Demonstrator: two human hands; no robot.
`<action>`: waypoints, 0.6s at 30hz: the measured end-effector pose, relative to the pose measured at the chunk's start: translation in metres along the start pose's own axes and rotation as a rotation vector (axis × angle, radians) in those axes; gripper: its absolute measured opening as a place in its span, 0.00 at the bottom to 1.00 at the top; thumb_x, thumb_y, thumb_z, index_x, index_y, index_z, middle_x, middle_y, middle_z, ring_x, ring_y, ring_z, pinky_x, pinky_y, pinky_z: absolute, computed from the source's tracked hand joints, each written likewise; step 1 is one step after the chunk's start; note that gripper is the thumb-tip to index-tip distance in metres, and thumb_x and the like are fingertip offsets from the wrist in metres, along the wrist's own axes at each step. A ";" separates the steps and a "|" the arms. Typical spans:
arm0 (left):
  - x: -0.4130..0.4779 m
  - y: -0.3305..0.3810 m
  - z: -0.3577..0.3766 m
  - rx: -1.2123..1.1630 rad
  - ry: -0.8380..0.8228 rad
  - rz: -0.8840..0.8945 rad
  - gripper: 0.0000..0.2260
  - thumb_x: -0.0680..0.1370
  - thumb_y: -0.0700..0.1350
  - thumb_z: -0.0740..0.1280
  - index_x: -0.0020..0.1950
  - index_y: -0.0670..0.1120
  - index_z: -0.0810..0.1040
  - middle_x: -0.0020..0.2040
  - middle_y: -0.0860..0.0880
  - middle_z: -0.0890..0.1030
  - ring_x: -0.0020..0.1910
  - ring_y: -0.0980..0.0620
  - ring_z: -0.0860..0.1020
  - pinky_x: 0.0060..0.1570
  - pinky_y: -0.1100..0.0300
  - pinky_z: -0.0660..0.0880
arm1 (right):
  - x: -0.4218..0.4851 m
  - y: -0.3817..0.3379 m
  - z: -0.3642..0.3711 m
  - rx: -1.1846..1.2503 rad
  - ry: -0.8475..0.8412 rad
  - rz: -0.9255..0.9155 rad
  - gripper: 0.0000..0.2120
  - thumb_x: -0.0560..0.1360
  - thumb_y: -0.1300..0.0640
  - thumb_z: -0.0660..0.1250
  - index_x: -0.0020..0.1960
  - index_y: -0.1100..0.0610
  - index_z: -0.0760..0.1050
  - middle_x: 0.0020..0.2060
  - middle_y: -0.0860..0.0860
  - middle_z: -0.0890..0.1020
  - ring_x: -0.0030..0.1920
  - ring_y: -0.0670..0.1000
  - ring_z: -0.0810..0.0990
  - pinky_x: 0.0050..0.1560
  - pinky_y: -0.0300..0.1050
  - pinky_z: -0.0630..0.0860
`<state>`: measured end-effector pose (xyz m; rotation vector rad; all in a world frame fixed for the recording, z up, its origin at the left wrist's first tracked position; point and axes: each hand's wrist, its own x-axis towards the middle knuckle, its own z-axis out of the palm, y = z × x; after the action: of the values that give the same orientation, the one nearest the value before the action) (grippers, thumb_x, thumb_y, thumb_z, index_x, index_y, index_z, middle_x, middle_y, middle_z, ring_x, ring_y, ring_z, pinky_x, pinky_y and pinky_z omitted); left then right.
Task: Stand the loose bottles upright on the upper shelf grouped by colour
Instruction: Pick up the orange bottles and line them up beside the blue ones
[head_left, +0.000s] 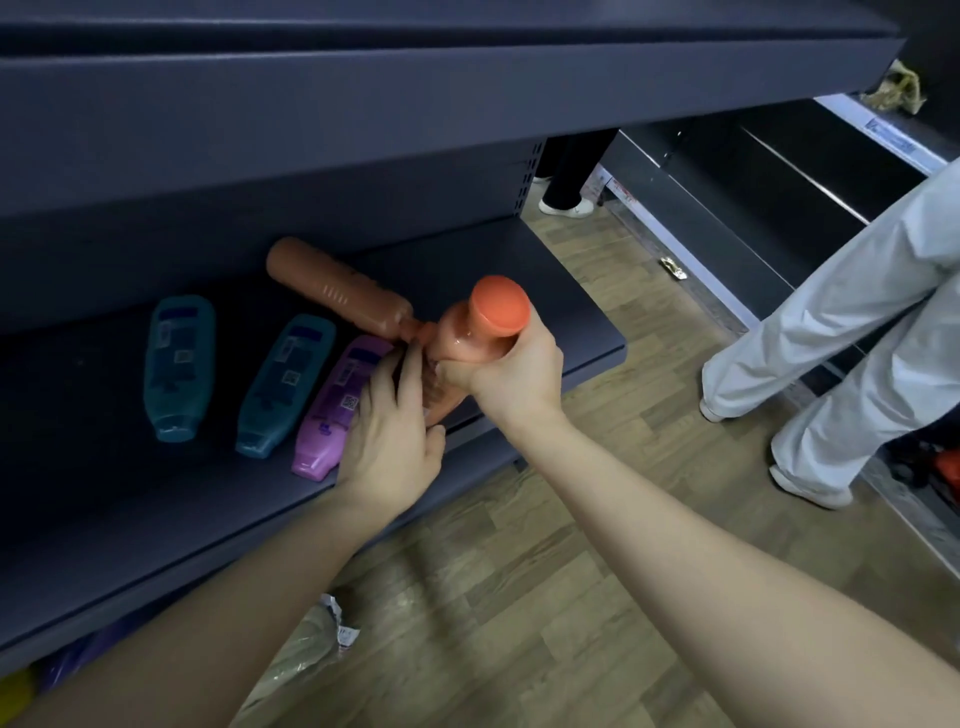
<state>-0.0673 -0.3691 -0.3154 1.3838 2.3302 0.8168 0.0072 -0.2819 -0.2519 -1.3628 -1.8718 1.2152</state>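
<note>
1. Right grip (514, 374) is wrapped tight round the shoulder of the orange bottle (460, 332), fingers curled just under its round orange cap (500, 306), which points up toward the camera.
2. Left grip (395, 431) is spread — its fingers (387, 374) lie nearly straight along the bottle's side, and the thumb sits by the bottle's lower end; whether it bears any weight I cannot tell.
3. That orange bottle is tilted, cap high and base low, over the front right part of the lower shelf (582, 312); the hands hide whether its base touches the shelf.
4. Brown bottle (337, 291) lies on its side further back on the same shelf, its narrow cap end pointing at the held bottle and just beside it.
5. Purple bottle (332, 410) lies flat just left of the held bottle, cap toward the shelf's front edge, its other end partly under the fingers.
6. Two more lie flat to the left of it, side by side but apart — the nearer teal bottle (285, 384) and the far-left teal bottle (179, 369), caps to the front.
7. Upper shelf (363, 104), dark grey, runs above all of this.
8. Wooden floor (571, 519) shows below, with a crumpled plastic bag (311, 649) by the shelf foot and a person in pale trousers (857, 338) standing to the right.
</note>
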 end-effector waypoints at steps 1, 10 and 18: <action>-0.002 0.001 -0.001 0.007 -0.005 0.004 0.39 0.73 0.39 0.69 0.77 0.44 0.50 0.72 0.39 0.59 0.69 0.39 0.62 0.64 0.47 0.64 | -0.003 0.000 -0.002 0.033 0.010 0.010 0.28 0.59 0.62 0.80 0.55 0.50 0.72 0.41 0.41 0.76 0.45 0.44 0.74 0.42 0.33 0.68; -0.021 0.017 -0.016 0.054 0.017 0.010 0.42 0.72 0.45 0.72 0.77 0.48 0.47 0.73 0.42 0.60 0.71 0.42 0.62 0.67 0.48 0.63 | -0.036 -0.007 -0.012 0.376 0.095 0.226 0.32 0.51 0.56 0.81 0.54 0.52 0.74 0.48 0.52 0.81 0.51 0.54 0.81 0.52 0.58 0.79; -0.037 0.038 -0.048 0.243 -0.016 0.087 0.48 0.69 0.49 0.74 0.77 0.54 0.42 0.70 0.48 0.66 0.67 0.46 0.67 0.64 0.52 0.66 | -0.066 -0.025 -0.048 0.619 0.033 0.349 0.28 0.63 0.68 0.76 0.60 0.59 0.72 0.52 0.57 0.81 0.50 0.56 0.82 0.43 0.52 0.82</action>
<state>-0.0479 -0.4027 -0.2551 1.5918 2.4361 0.5559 0.0585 -0.3285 -0.2012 -1.3542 -1.1029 1.7421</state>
